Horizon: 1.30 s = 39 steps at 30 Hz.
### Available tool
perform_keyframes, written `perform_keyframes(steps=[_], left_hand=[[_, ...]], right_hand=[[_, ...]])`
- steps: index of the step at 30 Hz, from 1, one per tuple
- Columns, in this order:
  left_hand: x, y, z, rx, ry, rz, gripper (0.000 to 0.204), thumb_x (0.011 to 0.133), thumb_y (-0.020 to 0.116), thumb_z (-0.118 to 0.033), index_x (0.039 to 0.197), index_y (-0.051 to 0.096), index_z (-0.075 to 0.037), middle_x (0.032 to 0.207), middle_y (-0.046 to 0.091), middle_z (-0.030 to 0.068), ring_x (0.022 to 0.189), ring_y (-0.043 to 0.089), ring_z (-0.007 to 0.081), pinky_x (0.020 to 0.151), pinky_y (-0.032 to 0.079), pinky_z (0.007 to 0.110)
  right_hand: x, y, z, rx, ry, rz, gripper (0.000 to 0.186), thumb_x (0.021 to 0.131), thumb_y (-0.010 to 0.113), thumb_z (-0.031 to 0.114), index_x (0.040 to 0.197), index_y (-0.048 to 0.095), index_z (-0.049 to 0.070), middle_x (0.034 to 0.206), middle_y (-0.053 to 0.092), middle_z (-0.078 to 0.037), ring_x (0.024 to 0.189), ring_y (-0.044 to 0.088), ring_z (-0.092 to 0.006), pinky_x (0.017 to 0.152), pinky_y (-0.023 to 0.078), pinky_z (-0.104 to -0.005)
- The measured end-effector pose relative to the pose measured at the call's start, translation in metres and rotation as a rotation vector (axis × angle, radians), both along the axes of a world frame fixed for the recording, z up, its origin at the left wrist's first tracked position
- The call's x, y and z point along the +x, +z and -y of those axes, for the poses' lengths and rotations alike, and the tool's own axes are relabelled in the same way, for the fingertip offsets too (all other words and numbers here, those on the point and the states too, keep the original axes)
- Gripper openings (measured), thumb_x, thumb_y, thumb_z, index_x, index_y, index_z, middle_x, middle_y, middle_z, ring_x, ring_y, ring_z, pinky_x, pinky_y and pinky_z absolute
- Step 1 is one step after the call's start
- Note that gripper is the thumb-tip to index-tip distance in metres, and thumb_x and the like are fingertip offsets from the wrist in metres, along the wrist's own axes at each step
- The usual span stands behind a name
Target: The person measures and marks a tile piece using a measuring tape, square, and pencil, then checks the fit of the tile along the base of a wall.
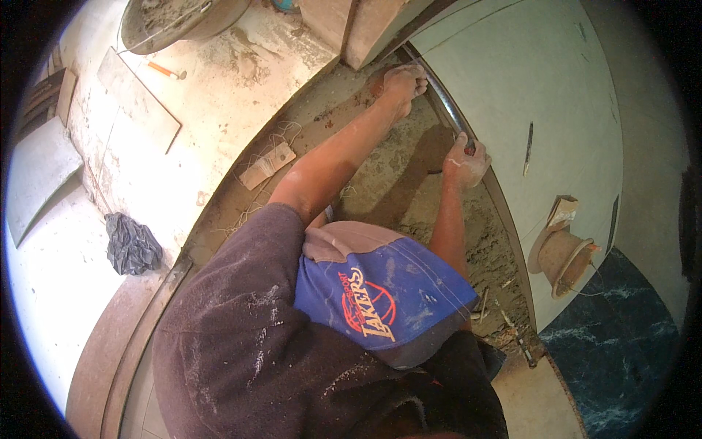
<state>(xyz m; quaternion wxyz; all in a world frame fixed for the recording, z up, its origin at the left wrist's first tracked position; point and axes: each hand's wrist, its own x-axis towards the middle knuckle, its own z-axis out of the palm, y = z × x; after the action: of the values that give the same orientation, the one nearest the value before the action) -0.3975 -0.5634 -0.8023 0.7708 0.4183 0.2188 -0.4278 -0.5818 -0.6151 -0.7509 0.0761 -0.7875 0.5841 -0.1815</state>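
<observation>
A narrow silvery strip (443, 99), which looks like a tape measure blade, runs along the edge between the rough mortar floor (409, 161) and the pale slab (526, 80). My right hand (466, 162) is closed at the strip's near end, around a small dark thing that looks like its case. Farther off, my left hand (404, 86) has its fingers curled beside the strip, near the corner; whatever they hold is hidden. Below my left forearm lies a flat piece of wood (268, 167) wound with pale string.
A bucket of mortar (172, 22), an orange marker (167, 70) and a loose tile (139, 102) are at upper left. A black plastic bag (131, 244) lies lower. On the right are a dark pencil-like stick (528, 148), a tan spool-shaped object (561, 257) and dark marbled tile (621, 344).
</observation>
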Motion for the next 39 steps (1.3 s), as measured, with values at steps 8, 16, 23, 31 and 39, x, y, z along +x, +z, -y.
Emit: perform_keyframes(steps=[8, 16, 23, 31, 39], left_hand=[[0.001, -0.006, 0.000, 0.007, -0.002, 0.007, 0.006, 0.097, 0.059, -0.009, 0.102, 0.062, -0.006, 0.091, 0.064, 0.0049, 0.077, 0.061, 0.0164, 0.072, 0.054, 0.031], [0.000, -0.003, -0.007, 0.008, -0.058, -0.016, 0.008, 0.098, 0.059, -0.010, 0.099, 0.061, -0.003, 0.088, 0.064, 0.0062, 0.074, 0.061, 0.0150, 0.065, 0.054, 0.028], [-0.023, 0.014, -0.063, 0.040, -0.222, 0.134, 0.017, 0.095, 0.061, -0.018, 0.099, 0.062, -0.001, 0.089, 0.064, 0.0069, 0.075, 0.061, 0.0160, 0.067, 0.052, 0.030], [-0.022, 0.005, -0.091, 0.144, -0.263, 0.200, 0.021, 0.096, 0.059, -0.023, 0.106, 0.062, -0.004, 0.099, 0.067, 0.0092, 0.084, 0.064, 0.0193, 0.078, 0.053, 0.033], [-0.026, 0.000, -0.081, 0.023, -0.262, 0.257, 0.024, 0.100, 0.050, -0.017, 0.113, 0.060, 0.000, 0.102, 0.068, 0.0133, 0.088, 0.066, 0.0223, 0.078, 0.055, 0.035]], right_hand=[[-0.001, -0.004, 0.003, 0.021, 0.025, 0.027, 0.039, 0.080, 0.075, 0.037, 0.098, 0.070, 0.002, 0.092, 0.060, -0.017, 0.079, 0.061, -0.0333, 0.069, 0.051, -0.0491], [-0.003, -0.004, 0.005, 0.070, 0.010, 0.026, 0.043, 0.080, 0.074, 0.041, 0.100, 0.071, 0.003, 0.095, 0.062, -0.018, 0.086, 0.062, -0.0359, 0.073, 0.052, -0.0495], [-0.007, -0.005, 0.007, 0.054, 0.037, -0.005, 0.041, 0.079, 0.075, 0.042, 0.100, 0.072, 0.006, 0.091, 0.063, -0.014, 0.080, 0.063, -0.0324, 0.069, 0.051, -0.0483], [-0.002, 0.000, 0.005, 0.090, 0.021, 0.014, 0.040, 0.081, 0.074, 0.041, 0.100, 0.072, 0.006, 0.088, 0.061, -0.013, 0.077, 0.062, -0.0319, 0.068, 0.051, -0.0481], [-0.001, 0.001, 0.004, 0.104, 0.005, -0.018, 0.044, 0.083, 0.071, 0.042, 0.105, 0.070, 0.003, 0.091, 0.060, -0.015, 0.082, 0.062, -0.0321, 0.073, 0.051, -0.0485]])
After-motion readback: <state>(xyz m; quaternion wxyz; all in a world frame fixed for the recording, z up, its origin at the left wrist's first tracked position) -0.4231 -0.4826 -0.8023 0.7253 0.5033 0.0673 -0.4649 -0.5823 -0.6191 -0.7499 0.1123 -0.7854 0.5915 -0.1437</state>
